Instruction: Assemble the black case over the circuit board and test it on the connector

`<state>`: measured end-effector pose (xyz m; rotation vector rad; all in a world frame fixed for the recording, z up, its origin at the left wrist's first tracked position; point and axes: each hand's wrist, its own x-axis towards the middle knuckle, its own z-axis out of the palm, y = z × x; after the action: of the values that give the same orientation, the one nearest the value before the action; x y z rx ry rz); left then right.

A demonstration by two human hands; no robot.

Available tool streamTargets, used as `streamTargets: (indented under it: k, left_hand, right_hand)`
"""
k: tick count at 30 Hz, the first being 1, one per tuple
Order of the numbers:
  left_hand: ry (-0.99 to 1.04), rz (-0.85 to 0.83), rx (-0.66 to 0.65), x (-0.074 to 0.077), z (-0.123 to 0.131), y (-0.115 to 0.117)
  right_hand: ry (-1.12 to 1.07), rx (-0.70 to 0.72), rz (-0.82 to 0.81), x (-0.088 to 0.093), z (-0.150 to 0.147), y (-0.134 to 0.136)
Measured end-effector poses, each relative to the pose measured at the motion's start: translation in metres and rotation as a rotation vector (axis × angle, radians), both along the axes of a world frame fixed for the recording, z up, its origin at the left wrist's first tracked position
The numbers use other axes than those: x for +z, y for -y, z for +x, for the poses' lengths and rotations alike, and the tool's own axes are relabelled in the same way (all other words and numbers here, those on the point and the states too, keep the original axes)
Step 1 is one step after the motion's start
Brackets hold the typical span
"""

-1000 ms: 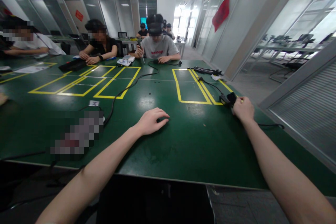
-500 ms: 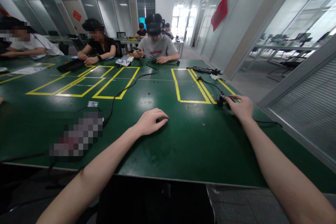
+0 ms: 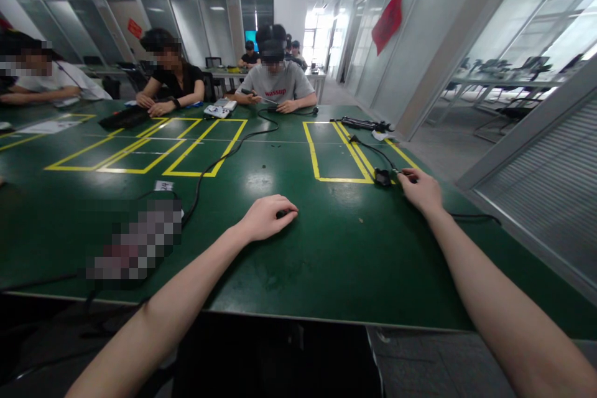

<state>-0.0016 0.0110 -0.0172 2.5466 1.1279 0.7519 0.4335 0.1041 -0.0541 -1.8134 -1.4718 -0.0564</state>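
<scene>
My left hand [image 3: 270, 217] rests on the green tabletop with its fingers curled, thumb and forefinger tips close together. Only a dark gap shows between them, and I see no object there. Over at the right, my right hand [image 3: 422, 189] is closed in a pinch near the yellow tape lines. A small dark piece with a light-coloured tip pokes out at its fingertips; its kind is too small to tell. Just left of those fingers, apart from them, lies a small black block-like object [image 3: 382, 178]. A black cable [image 3: 373, 149] with a plug-like end runs up to the fingertips.
Yellow tape [image 3: 310, 149] marks rectangles on the table. A folded black tripod-like stand [image 3: 364, 124] lies at the far right. Left of me, a blurred-out object [image 3: 140, 239] sits with a long black cable [image 3: 219, 161] beside it. Several people sit across the table, one handling a device [image 3: 254, 94].
My right hand has drawn slightly back from the black block-like object, which now lies by itself. My left thumb and forefinger have come closer together.
</scene>
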Motion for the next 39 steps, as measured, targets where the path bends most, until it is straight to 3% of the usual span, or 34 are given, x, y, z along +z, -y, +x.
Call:
streamTargets:
  k: [9,15,30,39]
  left_hand:
    - [-0.007,-0.022,-0.001,0.0,0.0,0.0]
    - [-0.003,-0.006,-0.008,0.0,-0.001,0.0]
    - [-0.021,-0.014,-0.005,-0.002,0.0,-0.001]
    - [-0.02,-0.025,-0.016,-0.001,0.002,-0.001]
  right_hand:
    - [-0.009,-0.134,0.016,0.001,-0.006,-0.001]
    - [0.036,-0.05,-0.033,0.001,-0.014,-0.001]
    - [0.23,-0.127,-0.04,0.009,-0.021,0.003]
    - [0.082,-0.012,-0.162,0.003,-0.033,0.0]
